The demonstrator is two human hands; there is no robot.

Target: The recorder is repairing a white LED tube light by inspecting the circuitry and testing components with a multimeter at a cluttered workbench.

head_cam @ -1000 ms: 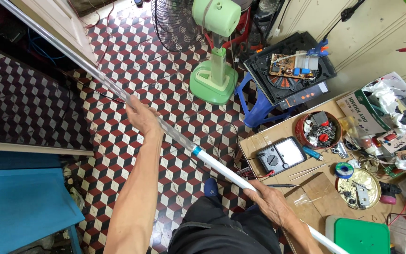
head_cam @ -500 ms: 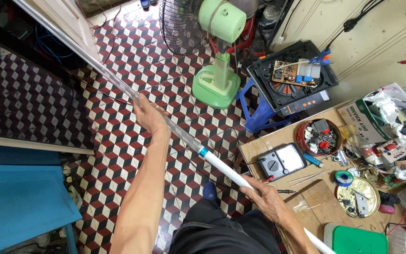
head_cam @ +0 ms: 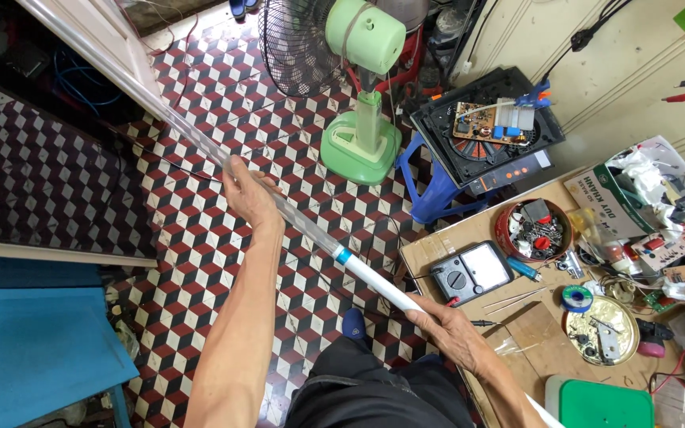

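Note:
A long tube lamp runs diagonally from the upper left to the lower right; its far part is clear, its near part white, with a blue ring between. My left hand grips the clear part, arm stretched out over the tiled floor. My right hand holds the white part near the wooden table.
A green pedestal fan stands on the checkered floor ahead. A black induction cooker with an exposed circuit board rests on a blue stool. The table carries a multimeter, a red bowl of parts, solder and clutter. A blue surface lies left.
The view has shifted slightly; both hands keep hold of the tube, which sits a little further right in frame. My left hand slid barely along it.

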